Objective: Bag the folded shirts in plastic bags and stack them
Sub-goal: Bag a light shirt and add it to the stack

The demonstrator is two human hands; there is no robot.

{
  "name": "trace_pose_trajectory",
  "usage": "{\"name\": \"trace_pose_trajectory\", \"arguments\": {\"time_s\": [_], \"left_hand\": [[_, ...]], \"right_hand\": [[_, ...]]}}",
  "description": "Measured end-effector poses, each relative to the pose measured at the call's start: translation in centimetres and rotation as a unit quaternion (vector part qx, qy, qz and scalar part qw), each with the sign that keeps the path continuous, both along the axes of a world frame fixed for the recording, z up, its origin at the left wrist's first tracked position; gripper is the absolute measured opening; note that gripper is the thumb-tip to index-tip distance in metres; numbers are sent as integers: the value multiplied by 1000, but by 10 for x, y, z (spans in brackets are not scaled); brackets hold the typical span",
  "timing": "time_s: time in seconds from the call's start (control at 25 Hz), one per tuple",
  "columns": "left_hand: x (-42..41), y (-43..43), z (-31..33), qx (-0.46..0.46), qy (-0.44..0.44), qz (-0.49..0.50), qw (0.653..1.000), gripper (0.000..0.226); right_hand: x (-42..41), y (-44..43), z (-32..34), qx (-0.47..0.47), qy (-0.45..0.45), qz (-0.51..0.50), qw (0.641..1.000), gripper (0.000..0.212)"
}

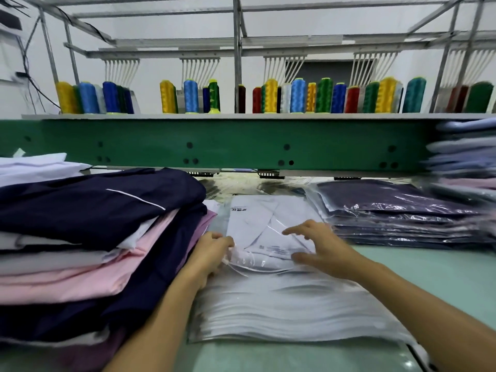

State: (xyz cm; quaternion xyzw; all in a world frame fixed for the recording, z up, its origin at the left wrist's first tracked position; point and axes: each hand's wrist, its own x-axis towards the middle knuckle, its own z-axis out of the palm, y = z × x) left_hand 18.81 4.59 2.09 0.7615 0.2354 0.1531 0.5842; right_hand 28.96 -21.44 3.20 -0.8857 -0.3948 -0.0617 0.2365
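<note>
Bare forearms (402, 296), left hand (212, 249), right hand (319, 245)

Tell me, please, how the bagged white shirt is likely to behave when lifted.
The bagged white shirt will probably sag at its ends, being soft folded cloth. Its glossy film looks slippery, so it may slide on the pile of empty bags beneath. Probably light: the left hand pinches only its edge.

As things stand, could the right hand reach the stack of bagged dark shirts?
Probably yes: the right hand rests on the white shirt, the stack lies beside it, nothing between.
</note>
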Motion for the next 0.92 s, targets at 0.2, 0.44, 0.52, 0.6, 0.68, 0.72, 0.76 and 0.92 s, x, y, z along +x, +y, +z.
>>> {"name": "trace_pose_trajectory", "arguments": {"time_s": [0.2, 0.44, 0.52, 0.6, 0.68, 0.72, 0.76, 0.92], "left_hand": [[2, -3, 4, -178, -96, -42, 979, 33], [-1, -10, 11, -279, -154, -93, 943, 31], [-2, -13, 14, -299, -171, -101, 933, 24], [-3, -15, 15, -315, -197, -104, 923, 14], [-5, -17, 16, -312, -213, -102, 920, 7], [-5, -17, 17, -315, -217, -100, 919, 9], [-5, -17, 18, -324, -221, -97, 915, 15], [-6, -16, 21, -384, -230, -89, 890, 25]], "right_hand": [[-26, 25, 0, -31, 8, 93, 995, 17], [-42, 59, 7, 77, -66, 46, 994, 27], [-52, 81, 7, 123, -116, 28, 985, 27], [-62, 99, 6, 158, -170, 20, 973, 24], [-66, 109, 5, 158, -232, 13, 960, 21], [-67, 111, 6, 153, -262, 5, 953, 21], [-66, 112, 8, 148, -294, -5, 944, 20], [-68, 113, 13, 106, -371, -31, 922, 20]]}}
